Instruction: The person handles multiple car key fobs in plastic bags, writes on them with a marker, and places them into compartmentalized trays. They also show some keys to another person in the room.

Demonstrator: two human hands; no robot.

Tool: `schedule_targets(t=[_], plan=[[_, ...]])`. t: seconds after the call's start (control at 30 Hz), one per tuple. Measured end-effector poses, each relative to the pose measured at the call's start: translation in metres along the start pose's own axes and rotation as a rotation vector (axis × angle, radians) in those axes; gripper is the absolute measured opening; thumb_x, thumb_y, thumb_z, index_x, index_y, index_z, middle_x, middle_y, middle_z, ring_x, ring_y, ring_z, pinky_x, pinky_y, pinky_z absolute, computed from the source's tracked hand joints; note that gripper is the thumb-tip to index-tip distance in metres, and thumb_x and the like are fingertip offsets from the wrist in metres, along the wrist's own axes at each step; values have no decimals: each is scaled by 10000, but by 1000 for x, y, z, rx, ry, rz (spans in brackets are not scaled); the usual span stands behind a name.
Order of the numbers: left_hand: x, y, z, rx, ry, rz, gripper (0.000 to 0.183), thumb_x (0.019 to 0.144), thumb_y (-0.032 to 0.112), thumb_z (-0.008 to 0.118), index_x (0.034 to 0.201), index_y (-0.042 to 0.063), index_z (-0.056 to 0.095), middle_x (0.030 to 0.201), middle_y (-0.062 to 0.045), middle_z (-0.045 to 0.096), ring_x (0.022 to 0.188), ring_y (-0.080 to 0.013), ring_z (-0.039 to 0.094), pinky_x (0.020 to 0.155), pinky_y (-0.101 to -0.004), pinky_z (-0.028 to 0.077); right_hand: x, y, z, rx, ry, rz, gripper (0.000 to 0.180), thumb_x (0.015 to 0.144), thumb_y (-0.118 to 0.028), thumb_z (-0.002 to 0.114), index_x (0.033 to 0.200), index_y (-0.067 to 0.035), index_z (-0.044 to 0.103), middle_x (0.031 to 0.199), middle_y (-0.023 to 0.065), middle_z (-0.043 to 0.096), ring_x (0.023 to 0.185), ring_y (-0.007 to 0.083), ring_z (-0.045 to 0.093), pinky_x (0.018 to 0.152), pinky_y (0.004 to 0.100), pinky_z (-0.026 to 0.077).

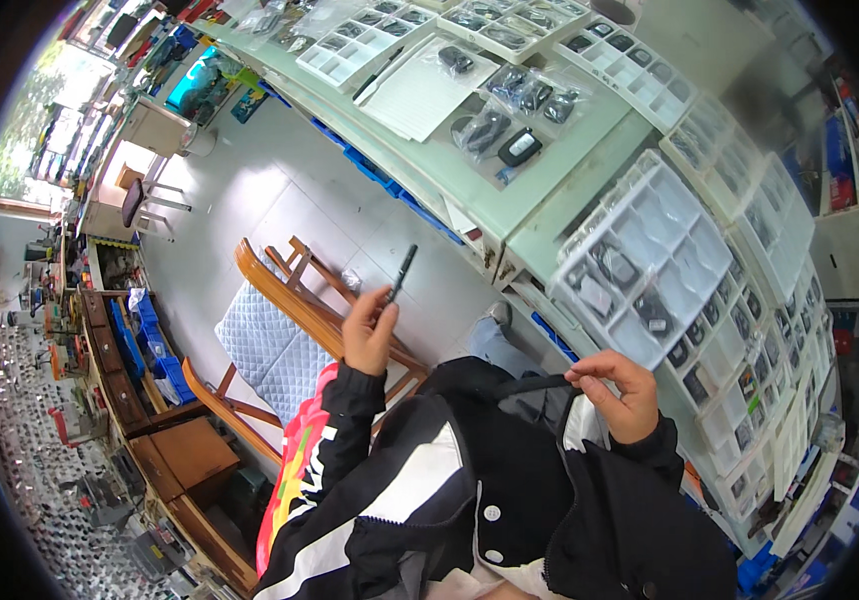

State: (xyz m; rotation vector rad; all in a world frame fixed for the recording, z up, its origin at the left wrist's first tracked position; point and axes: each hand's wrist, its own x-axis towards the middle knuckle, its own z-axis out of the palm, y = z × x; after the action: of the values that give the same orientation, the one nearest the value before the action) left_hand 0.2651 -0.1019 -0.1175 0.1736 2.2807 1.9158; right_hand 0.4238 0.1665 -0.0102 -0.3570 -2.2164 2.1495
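Note:
My left hand [371,330] is raised over the floor beside a wooden chair, with a slim black pen [402,274] gripped between thumb and fingers. The pen points up and away from me. Near the counter's front edge, my right hand [617,394] pinches the front edge of the black and white jacket [527,405] that I wear. The jacket's grey lining shows just left of those fingertips. Beyond the right hand, a white compartment tray [643,262] holds several bagged key fobs [613,266], and some of its cells are bare.
On the pale green glass countertop [467,187] lie lined paper [422,90], another black pen [378,73], bagged key fobs and more trays. A wooden reclining chair [287,296] with a quilted pad [268,337] stands left. Beyond it is a stool [136,201] and a wall of hanging keys [46,465].

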Motion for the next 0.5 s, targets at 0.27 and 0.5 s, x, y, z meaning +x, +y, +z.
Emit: schedule_targets(t=[0.27, 0.5], plan=[[135, 82, 15, 570, -45, 275, 249, 747, 40, 571, 995, 64, 587, 751, -84, 492, 647, -201, 507, 575, -275, 399, 123, -32, -7, -8, -37, -83, 124, 788, 20, 497, 889, 35, 568, 824, 96, 604, 757, 153, 570, 696, 247, 446], [258, 77, 51, 799, -271, 537, 307, 739, 70, 594, 1045, 84, 572, 804, -103, 531, 734, -259, 540, 644, -312, 434, 157, -31, -9, -135, 348, -48, 122, 756, 52, 517, 859, 36, 581, 808, 115, 604, 743, 172, 577, 684, 262, 447]])
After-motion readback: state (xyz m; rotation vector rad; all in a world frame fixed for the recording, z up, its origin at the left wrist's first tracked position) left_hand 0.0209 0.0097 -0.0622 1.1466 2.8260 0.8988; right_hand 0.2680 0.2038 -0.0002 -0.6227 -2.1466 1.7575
